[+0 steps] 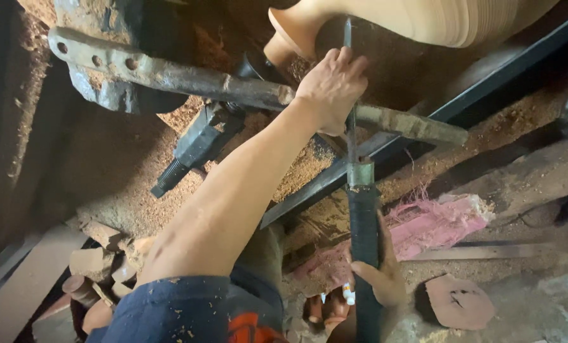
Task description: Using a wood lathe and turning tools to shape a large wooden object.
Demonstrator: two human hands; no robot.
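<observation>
A long turning chisel [354,136] runs up the middle of the view, its thin dark blade lying across a rusty tool-rest bar [189,76]. Its tip touches a pale turned wooden workpiece [424,19] at the top, which looks blurred by spinning. My left hand [330,86] presses the blade down on the bar just below the wood. My right hand [379,273] grips the chisel's black wrapped handle [364,228] low in the view. My bare left forearm crosses from the lower left.
Reddish sawdust [297,171] covers the lathe bed and floor. A black bolt and clamp [192,149] sit under the bar. A dark steel rail [474,95] slants right. Pink frayed cloth [436,222], wood offcuts [100,260] and a reddish disc [459,302] lie below.
</observation>
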